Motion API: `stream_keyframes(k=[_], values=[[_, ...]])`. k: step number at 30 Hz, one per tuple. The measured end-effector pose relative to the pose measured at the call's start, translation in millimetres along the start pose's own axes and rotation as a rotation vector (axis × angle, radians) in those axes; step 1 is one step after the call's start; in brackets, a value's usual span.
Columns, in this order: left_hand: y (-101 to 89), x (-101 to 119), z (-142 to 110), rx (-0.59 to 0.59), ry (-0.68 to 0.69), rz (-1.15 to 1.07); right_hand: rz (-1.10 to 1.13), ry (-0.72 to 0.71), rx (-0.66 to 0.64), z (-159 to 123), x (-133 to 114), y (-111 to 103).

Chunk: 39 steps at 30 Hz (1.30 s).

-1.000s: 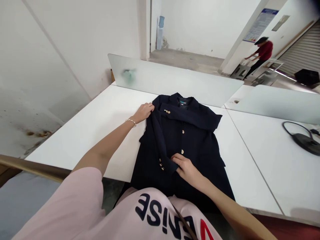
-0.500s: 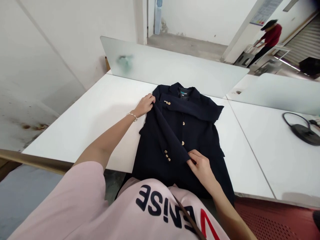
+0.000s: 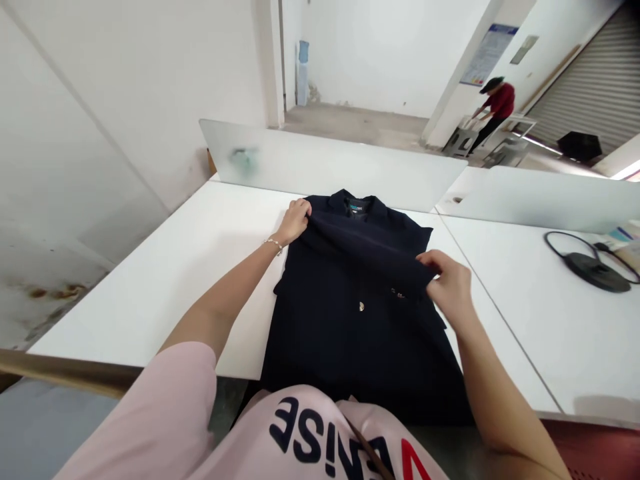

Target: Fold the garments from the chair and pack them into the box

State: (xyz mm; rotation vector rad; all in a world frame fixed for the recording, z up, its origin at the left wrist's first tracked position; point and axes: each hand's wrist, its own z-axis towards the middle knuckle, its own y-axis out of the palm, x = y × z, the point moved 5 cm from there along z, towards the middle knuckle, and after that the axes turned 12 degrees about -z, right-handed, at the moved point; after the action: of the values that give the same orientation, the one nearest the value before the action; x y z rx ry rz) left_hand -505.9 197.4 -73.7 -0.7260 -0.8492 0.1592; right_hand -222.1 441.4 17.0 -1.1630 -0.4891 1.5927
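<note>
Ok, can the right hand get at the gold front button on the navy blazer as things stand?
Probably yes. The right hand holds the blazer's sleeve cuff just beside the gold front button, and nothing covers the button, though the hand would likely need to release the cuff first.

Counted it up: one left hand (image 3: 295, 221), one right hand (image 3: 447, 288), one navy blazer (image 3: 360, 340). There's one gold button (image 3: 361, 307) showing mid-chest, plus maybe two or three tiny buttons (image 3: 398, 293) by the right hand, tough to count from this angle. Two counters, a left counter (image 3: 150, 300) and a right counter (image 3: 575, 347). Two frosted dividers, a near divider (image 3: 325, 167) and a far divider (image 3: 545, 193). Also one black cable (image 3: 555, 243), one water jug (image 3: 303, 73), one wall poster (image 3: 489, 45), one black box (image 3: 580, 145) and one co-worker (image 3: 497, 110).
</note>
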Motion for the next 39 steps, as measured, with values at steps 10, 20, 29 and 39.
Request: stream_keyframes(k=[10, 20, 29, 39], values=[[49.2, -5, 55, -0.300, -0.105, 0.215, 0.402, 0.386, 0.037, 99, 118, -2], [61.5, -27, 61, -0.131, -0.197, 0.258, -0.015, 0.592, -0.067, 146, 200, 44], [102.9, 27, 51, -0.409, 0.081, 0.243, -0.400, 0.162, -0.205, 153, 136, 130], [121.7, -5, 30, -0.530, -0.002, 0.283, -0.572, 0.144, -0.435, 124, 167, 171]])
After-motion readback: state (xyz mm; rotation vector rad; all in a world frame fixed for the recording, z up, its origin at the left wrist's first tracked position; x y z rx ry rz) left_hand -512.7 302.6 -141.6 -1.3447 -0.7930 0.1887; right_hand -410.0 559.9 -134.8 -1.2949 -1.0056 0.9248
